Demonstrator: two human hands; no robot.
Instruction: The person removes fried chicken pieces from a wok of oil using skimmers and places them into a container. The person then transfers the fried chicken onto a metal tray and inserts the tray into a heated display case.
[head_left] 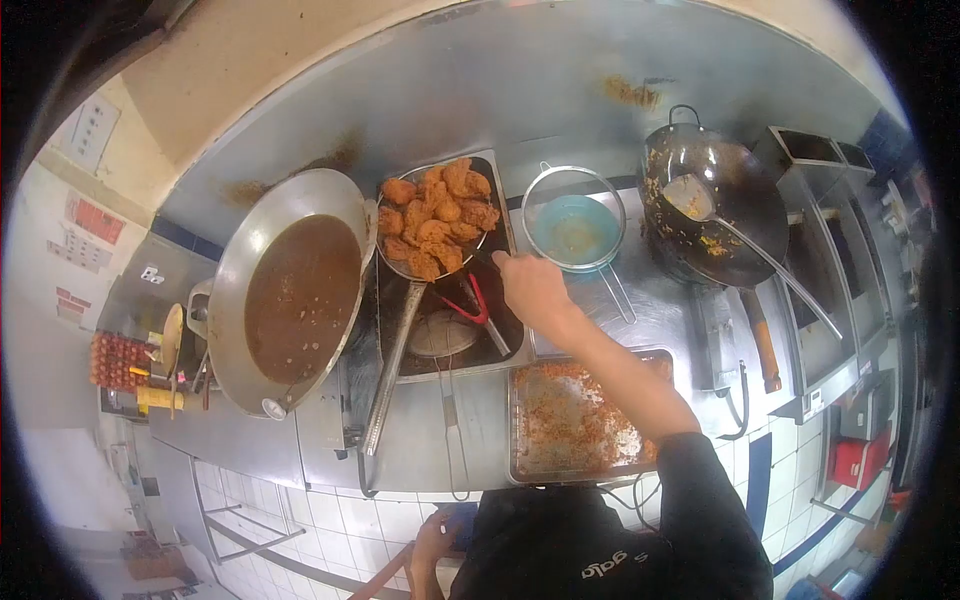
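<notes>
My right hand (533,290) reaches forward over the edge of a dark tray (515,345), its fingers closed round something dark that I cannot make out. Just left of it, a round strainer heaped with browned fried chicken pieces (437,215) rests over the tray. Its long metal handle (393,370) points toward me. Red-tipped tongs (478,300) lie in the tray, beside a smaller wire strainer (450,400). Low by my waist is my left hand (430,545), near a blue cloth-like thing (461,524) and a reddish-brown bar (383,573). Its fingers are partly hidden.
A large wok of brown liquid (305,300) stands left. To the right are a fine sieve over a blue-green bowl (574,232) and a blackened wok (740,190) with a ladle (765,255) in it. A crumb-covered metal tray (570,420) lies under my right forearm.
</notes>
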